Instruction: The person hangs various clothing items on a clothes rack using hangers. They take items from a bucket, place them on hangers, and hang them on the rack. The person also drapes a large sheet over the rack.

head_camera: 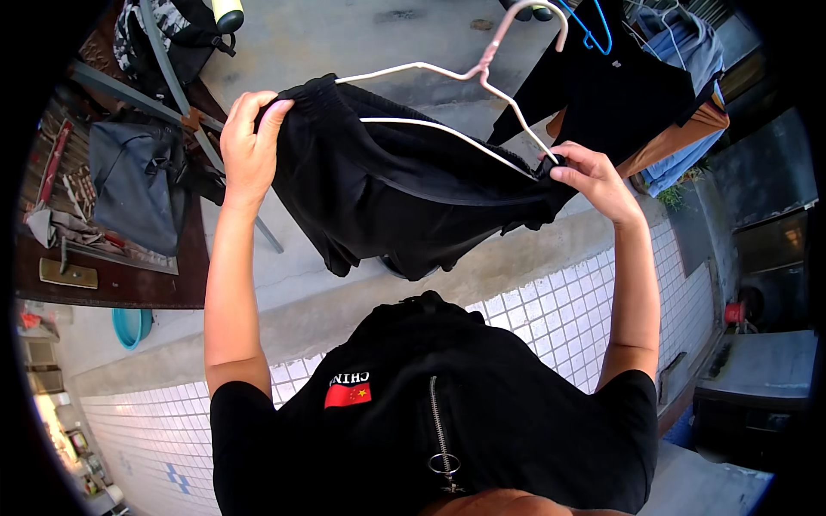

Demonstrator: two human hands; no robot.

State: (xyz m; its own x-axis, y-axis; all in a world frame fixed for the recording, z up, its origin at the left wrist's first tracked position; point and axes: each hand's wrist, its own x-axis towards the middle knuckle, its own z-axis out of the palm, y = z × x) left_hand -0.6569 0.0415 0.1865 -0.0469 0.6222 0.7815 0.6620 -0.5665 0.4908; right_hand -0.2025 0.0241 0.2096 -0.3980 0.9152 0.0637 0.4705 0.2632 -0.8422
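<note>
A black garment with an elastic waistband, probably shorts or trousers, is stretched out between my hands at chest height. My left hand pinches one end of the waistband between thumb and fingers. At the other end, my right hand grips the waistband near a corner of the wire hanger. This pale, pinkish hanger has its lower bar and right corner inside the waist opening. Its hook points up and away from me, hanging on nothing visible. The fabric hides the hanger's left corner.
Beyond my right hand hang a black shirt, an orange-brown garment, blue clothes and a blue hanger. At left, a grey bag lies on a dark brown surface beside a metal frame. A teal basin sits below.
</note>
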